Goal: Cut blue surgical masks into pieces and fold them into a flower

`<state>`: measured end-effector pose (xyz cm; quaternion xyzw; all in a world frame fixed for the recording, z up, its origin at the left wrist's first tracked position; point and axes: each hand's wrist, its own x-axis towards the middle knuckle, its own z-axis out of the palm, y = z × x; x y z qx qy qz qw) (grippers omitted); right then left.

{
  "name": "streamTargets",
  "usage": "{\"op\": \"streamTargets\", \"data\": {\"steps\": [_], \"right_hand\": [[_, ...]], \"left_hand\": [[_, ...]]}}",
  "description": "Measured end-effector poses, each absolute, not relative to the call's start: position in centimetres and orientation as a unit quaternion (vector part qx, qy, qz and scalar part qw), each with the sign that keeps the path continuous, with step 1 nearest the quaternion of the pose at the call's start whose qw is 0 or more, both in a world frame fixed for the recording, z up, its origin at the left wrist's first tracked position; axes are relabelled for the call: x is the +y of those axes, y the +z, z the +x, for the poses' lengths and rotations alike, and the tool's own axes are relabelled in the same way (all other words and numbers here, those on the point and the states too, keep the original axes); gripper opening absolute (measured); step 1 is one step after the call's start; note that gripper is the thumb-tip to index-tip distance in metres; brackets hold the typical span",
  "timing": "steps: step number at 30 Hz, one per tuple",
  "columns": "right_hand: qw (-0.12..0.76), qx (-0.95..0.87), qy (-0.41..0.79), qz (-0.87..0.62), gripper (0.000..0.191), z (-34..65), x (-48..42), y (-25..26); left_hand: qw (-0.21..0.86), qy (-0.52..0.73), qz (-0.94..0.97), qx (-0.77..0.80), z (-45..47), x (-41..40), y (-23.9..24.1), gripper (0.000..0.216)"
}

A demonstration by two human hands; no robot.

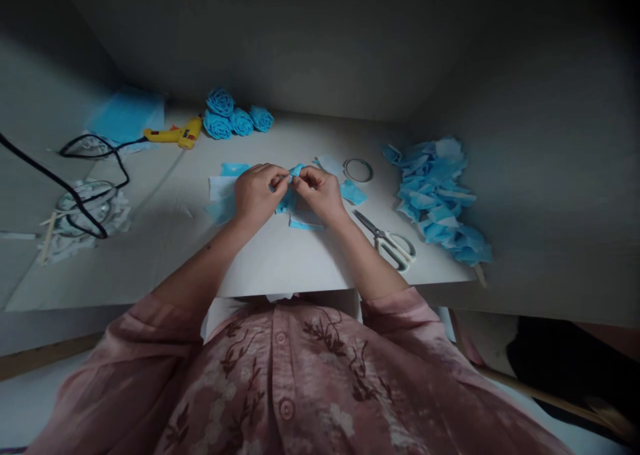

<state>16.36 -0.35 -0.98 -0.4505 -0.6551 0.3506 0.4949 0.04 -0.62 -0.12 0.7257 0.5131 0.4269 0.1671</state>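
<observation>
Between my two hands, over the middle of the table, is a small blue piece of crepe-like material [296, 170], pinched at its edges. My left hand [261, 189] holds it from the left with thumb and forefinger together. From the other side my right hand [320, 187] grips it in the same way, the fingertips of both hands almost touching. Beneath and around them lie cut blue and white pieces [221, 189], some partly hidden by the hands. Another loose blue piece [353, 192] rests just right of my right hand.
Scissors [384, 237] lie right of my right forearm, near a ring-shaped roll [358, 169]. A heap of blue pieces [437, 198] covers the right side. Several blue rosettes [219, 125] and a yellow glue gun [175, 135] with a black cord [75, 191] are at the back left.
</observation>
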Motion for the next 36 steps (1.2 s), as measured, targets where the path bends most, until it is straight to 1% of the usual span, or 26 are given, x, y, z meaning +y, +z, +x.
{"op": "streamTargets", "data": {"steps": [6, 10, 14, 26, 36], "right_hand": [[0.492, -0.658, 0.347, -0.452, 0.023, 16.3, -0.4, -1.0], [0.501, -0.655, 0.345, -0.448, 0.022, 16.4, -0.4, -1.1], [0.498, -0.661, 0.340, -0.446, 0.023, 16.4, -0.4, -1.0], [0.484, -0.675, 0.325, -0.453, 0.025, 16.5, -0.2, -1.3], [0.481, -0.668, 0.328, -0.464, 0.021, 16.4, -0.1, -1.1]], "left_hand": [[0.175, 0.428, 0.723, 0.512, 0.0, -0.5, 0.0, 0.012], [0.186, 0.426, 0.723, 0.511, 0.1, -0.6, 0.0, 0.008], [0.177, 0.421, 0.722, 0.520, 0.1, -0.6, -0.1, 0.006], [0.129, 0.420, 0.727, 0.527, 0.2, -0.2, -0.7, 0.011], [0.140, 0.442, 0.723, 0.511, 0.2, 0.0, -1.0, 0.009]]}}
